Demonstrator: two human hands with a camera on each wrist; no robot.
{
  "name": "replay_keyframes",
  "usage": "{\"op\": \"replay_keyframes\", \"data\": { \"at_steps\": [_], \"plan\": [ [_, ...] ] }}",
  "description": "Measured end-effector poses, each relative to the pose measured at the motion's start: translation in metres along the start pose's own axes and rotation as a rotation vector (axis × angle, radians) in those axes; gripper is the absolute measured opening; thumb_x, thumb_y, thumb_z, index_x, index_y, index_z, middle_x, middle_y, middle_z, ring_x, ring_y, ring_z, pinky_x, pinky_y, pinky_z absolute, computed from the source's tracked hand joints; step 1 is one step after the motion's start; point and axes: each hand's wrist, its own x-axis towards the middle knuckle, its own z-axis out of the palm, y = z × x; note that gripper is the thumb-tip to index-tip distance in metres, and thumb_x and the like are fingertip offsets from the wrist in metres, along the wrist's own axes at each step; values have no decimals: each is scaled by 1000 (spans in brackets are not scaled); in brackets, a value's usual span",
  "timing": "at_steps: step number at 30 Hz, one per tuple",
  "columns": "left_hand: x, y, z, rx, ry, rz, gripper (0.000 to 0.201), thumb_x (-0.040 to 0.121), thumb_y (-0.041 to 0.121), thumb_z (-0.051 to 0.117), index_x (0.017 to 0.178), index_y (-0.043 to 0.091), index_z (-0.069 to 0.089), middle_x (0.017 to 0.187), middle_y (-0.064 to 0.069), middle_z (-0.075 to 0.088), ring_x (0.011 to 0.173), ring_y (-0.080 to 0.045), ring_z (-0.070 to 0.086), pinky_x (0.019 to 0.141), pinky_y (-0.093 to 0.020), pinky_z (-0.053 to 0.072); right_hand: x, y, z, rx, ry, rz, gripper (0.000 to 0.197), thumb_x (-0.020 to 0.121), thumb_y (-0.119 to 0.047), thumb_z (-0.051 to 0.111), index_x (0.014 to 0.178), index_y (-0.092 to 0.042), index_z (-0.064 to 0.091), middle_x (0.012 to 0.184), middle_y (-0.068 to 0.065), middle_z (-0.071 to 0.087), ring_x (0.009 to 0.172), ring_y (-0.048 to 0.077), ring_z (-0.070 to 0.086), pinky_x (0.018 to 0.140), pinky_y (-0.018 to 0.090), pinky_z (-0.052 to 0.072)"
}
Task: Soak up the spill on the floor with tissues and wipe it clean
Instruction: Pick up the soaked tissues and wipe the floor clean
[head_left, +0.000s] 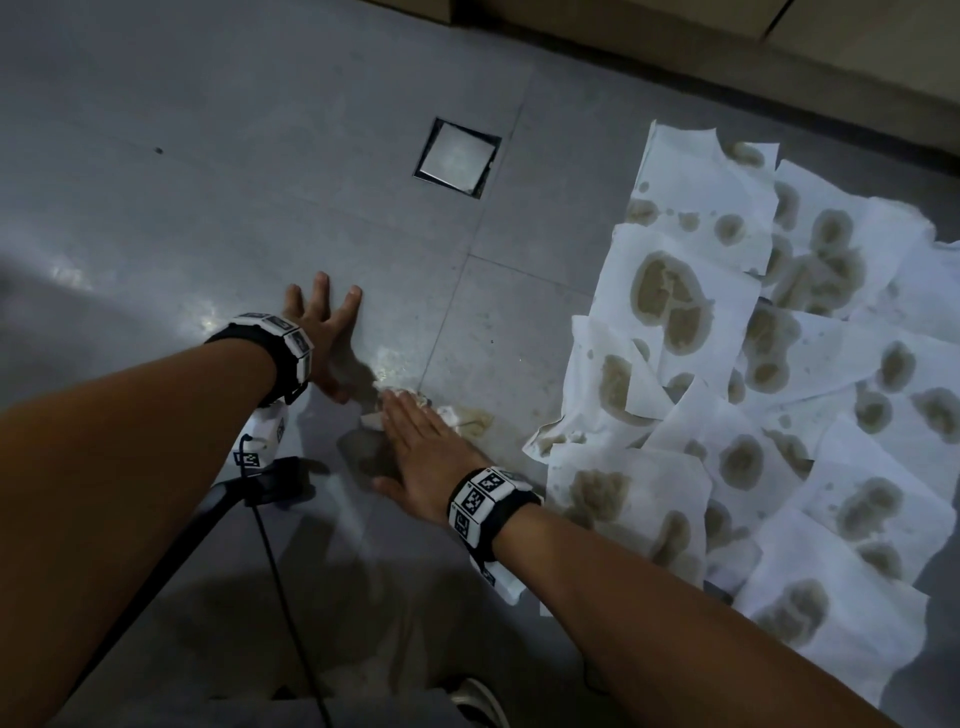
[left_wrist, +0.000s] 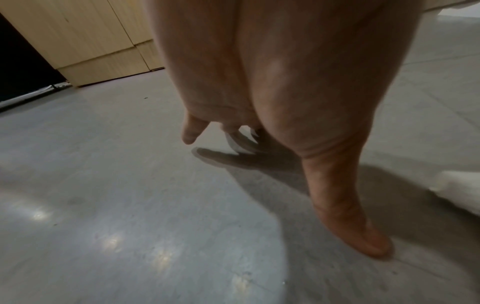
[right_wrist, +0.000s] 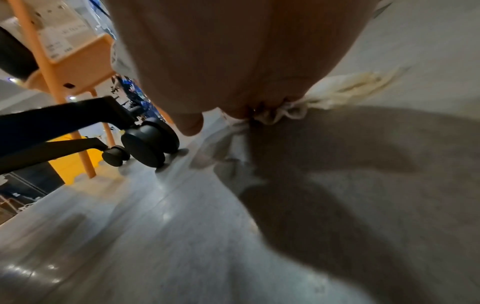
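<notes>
Several white tissues (head_left: 727, 364) with brown wet blotches lie spread over the grey floor at the right. Left of them, my right hand (head_left: 415, 431) presses flat with straight fingers on a crumpled, stained tissue (head_left: 410, 400), which also bunches out from under the palm (right_wrist: 324, 96). A brown smear (head_left: 478, 418) marks the floor just right of that hand. My left hand (head_left: 322, 322) rests flat on the bare floor farther left with its fingers spread and holds nothing; its thumb (left_wrist: 350, 216) touches the tile.
A square floor hatch (head_left: 457, 156) sits in the tiles ahead. A black chair base with casters (right_wrist: 148, 142) and a cable (head_left: 280, 587) stand close by my left arm. Wooden cabinets (left_wrist: 85, 45) line the far edge. An orange frame (right_wrist: 78, 67) stands behind the chair.
</notes>
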Motion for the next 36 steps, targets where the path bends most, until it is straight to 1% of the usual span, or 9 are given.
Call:
{"op": "replay_keyframes", "data": {
  "at_steps": [4, 9, 13, 18, 23, 26, 29, 32, 36],
  "plan": [
    [-2, 0, 0, -9, 11, 10, 155, 53, 70, 84, 148, 37, -33, 157, -10, -37, 147, -48, -18, 115, -69, 18, -4, 5, 6, -72, -13, 73, 77, 103, -54, 22, 157, -7, -6, 163, 13, -20, 151, 30, -15, 123, 47, 1],
    [-2, -1, 3, -34, 30, 18, 155, 53, 67, 86, 149, 39, -31, 158, -10, -36, 147, -49, -17, 115, -69, 17, 2, -3, 4, 97, -24, 74, 71, 105, -39, 25, 156, -1, -5, 163, 15, -19, 151, 30, -15, 124, 43, 0],
    [-4, 0, 1, -30, 25, 6, 153, 55, 66, 86, 150, 38, -30, 158, -10, -36, 147, -48, -17, 116, -67, 16, 0, -3, 5, 126, -1, 66, 65, 105, -25, 26, 156, 0, -5, 163, 13, -18, 151, 28, -16, 124, 39, -2],
    [-6, 1, 0, -33, 26, 13, 151, 56, 65, 86, 150, 38, -30, 158, -10, -36, 147, -48, -17, 116, -66, 15, -3, 4, 11, 32, 15, 89, 62, 107, -36, 17, 157, -8, -4, 163, 11, -21, 151, 28, -17, 123, 44, -6],
    [-2, 1, 1, -35, 27, 4, 153, 55, 65, 86, 149, 39, -32, 158, -10, -37, 147, -48, -18, 117, -66, 16, 2, -5, 6, 110, -8, 123, 63, 107, -29, 23, 155, -1, -7, 162, 17, -21, 150, 31, -18, 124, 45, 1],
    [-1, -1, 2, -47, 30, 11, 154, 54, 64, 88, 148, 40, -31, 157, -9, -37, 146, -47, -19, 116, -67, 15, 4, -9, 2, 127, 17, 98, 73, 105, -38, 27, 154, 1, -9, 161, 18, -22, 150, 31, -17, 124, 42, -3],
    [0, -1, 3, -49, 39, 21, 154, 53, 64, 88, 149, 40, -30, 158, -9, -37, 146, -48, -18, 116, -67, 16, 2, -6, 6, 6, -14, 43, 82, 102, -51, 28, 154, 2, -7, 162, 17, -20, 151, 31, -17, 124, 43, -4],
    [-3, -1, 1, -45, 35, 19, 154, 53, 64, 88, 148, 40, -31, 158, -8, -37, 147, -48, -19, 116, -67, 16, -1, -2, 4, -88, -35, 25, 82, 102, -54, 25, 155, 2, -2, 163, 18, -16, 151, 31, -16, 123, 44, -4],
    [-5, 0, -1, -54, 26, 20, 154, 53, 63, 88, 149, 40, -31, 157, -8, -37, 146, -47, -20, 116, -67, 15, -10, 3, 0, 38, 23, 162, 77, 104, -53, 16, 155, -2, -11, 163, 14, -18, 151, 27, -17, 121, 40, -10]
  ]
}}
